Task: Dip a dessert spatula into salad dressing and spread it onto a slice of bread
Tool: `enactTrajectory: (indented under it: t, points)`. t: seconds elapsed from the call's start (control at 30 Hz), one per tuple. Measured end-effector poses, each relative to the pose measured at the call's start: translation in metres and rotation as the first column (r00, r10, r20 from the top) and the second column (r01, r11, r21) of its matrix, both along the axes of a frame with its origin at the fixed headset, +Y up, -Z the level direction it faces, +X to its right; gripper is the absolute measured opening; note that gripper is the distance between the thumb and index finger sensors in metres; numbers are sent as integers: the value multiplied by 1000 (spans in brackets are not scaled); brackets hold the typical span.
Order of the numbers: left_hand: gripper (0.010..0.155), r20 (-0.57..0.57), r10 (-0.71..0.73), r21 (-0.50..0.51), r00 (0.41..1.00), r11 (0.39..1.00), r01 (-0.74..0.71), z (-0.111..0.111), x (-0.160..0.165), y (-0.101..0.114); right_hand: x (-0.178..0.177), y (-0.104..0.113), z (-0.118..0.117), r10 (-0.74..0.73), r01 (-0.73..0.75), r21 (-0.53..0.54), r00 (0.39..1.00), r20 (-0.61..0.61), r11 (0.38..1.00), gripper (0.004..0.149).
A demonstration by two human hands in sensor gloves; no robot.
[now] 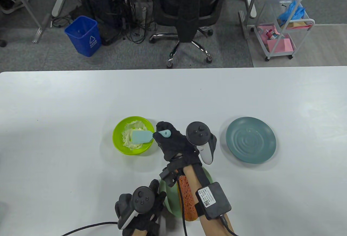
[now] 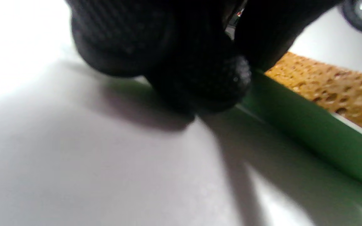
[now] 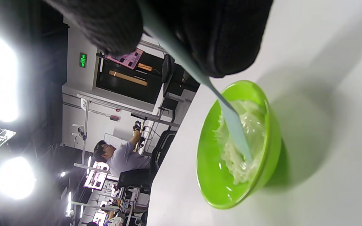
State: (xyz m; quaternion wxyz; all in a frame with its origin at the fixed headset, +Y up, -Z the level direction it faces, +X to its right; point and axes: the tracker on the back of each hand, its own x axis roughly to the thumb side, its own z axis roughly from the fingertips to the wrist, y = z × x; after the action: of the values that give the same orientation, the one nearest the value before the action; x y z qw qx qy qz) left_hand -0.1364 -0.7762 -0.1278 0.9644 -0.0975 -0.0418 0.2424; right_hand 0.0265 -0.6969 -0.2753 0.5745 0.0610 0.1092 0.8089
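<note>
My right hand [image 1: 169, 141] grips the handle of a light blue dessert spatula [image 1: 141, 136]. Its blade lies in the creamy salad dressing inside a lime green bowl [image 1: 119, 144]. In the right wrist view the spatula [image 3: 234, 128] dips its tip into the dressing [image 3: 240, 157] in the bowl [image 3: 212, 188]. The brown bread slice [image 1: 187, 198] lies on a pale green plate [image 1: 170, 200] near the front edge, partly under my right forearm. My left hand [image 1: 141, 206] rests at that plate's left rim. In the left wrist view its fingers [image 2: 200, 78] touch the green rim [image 2: 309, 131] beside the bread [image 2: 331, 84].
An empty teal plate [image 1: 250, 144] sits to the right of my right hand. The white table [image 1: 67, 111] stretches wide around the dishes. Beyond its far edge stand a black office chair [image 1: 189, 11], a blue bin [image 1: 83, 36] and a white cart [image 1: 284, 27].
</note>
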Motion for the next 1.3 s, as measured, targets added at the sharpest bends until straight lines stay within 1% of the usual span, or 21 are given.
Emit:
enactTrajectory:
  t: [0.13, 0.23, 0.5, 0.6, 0.77, 1.0, 1.13, 1.3]
  points:
    - [61, 0, 2, -2, 1000, 1000, -2, 0, 0, 0, 6, 2, 0, 4, -4, -3, 1000, 17, 1000, 52]
    - [61, 0, 3, -3, 1000, 1000, -3, 0, 0, 0, 11, 5, 1, 5, -5, 25, 1000, 21, 1000, 51]
    - [61, -3, 11, -9, 1000, 1000, -11, 0, -1, 0, 21, 11, 4, 19, -21, 53, 999, 36, 998, 50]
    - [61, -3, 12, -10, 1000, 1000, -12, 0, -1, 0, 28, 11, 5, -3, 0, 57, 999, 51, 998, 50]
    - [61, -3, 11, -9, 1000, 1000, -11, 0, -1, 0, 45, 10, 9, -90, 85, 62, 992, 92, 994, 50]
    - [61, -2, 14, -11, 1000, 1000, -14, 0, -1, 0, 87, 6, 19, -221, 209, 92, 964, 149, 974, 49]
    - [61, -3, 16, -13, 1000, 1000, -16, 0, -2, -1, 120, 3, 31, -341, 322, 128, 926, 162, 938, 49]
    - [61, -3, 16, -13, 1000, 1000, -16, 0, -2, -1, 158, -7, 50, -467, 449, 139, 870, 156, 883, 49]
